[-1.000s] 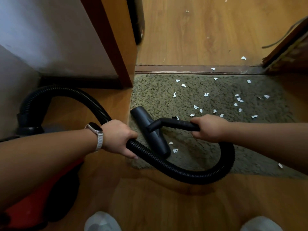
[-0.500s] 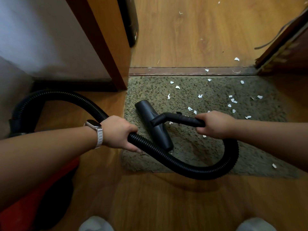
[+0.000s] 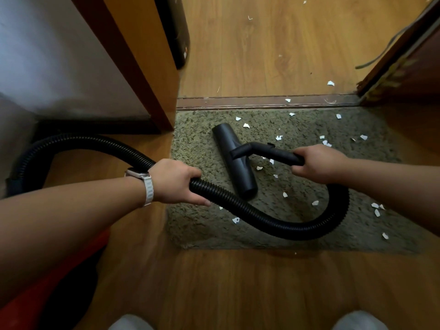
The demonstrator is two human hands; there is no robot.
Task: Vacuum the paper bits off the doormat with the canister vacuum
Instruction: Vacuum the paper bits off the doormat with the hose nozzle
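Note:
A shaggy olive doormat (image 3: 352, 167) lies before a door threshold, strewn with several white paper bits (image 3: 279, 138). The black floor nozzle (image 3: 234, 160) of the vacuum rests on the mat's left half. My right hand (image 3: 317, 164) grips the black handle tube (image 3: 273, 151) behind the nozzle. My left hand (image 3: 176, 181), a watch on its wrist, grips the ribbed black hose (image 3: 262, 216), which loops over the mat's front. The red canister (image 3: 28, 303) shows partly at the lower left, under my forearm.
A wooden door frame post (image 3: 142, 67) stands left of the mat, a dark door edge (image 3: 409, 51) at the right. A few paper bits (image 3: 330, 83) lie on the wooden floor past the threshold strip (image 3: 238, 102). My shoes (image 3: 129, 322) show at the bottom.
The nozzle has slid away from me and rightward across the mat. Both hands moved with it, keeping their grips. Bits that lay near the mat's front left now lie behind the nozzle.

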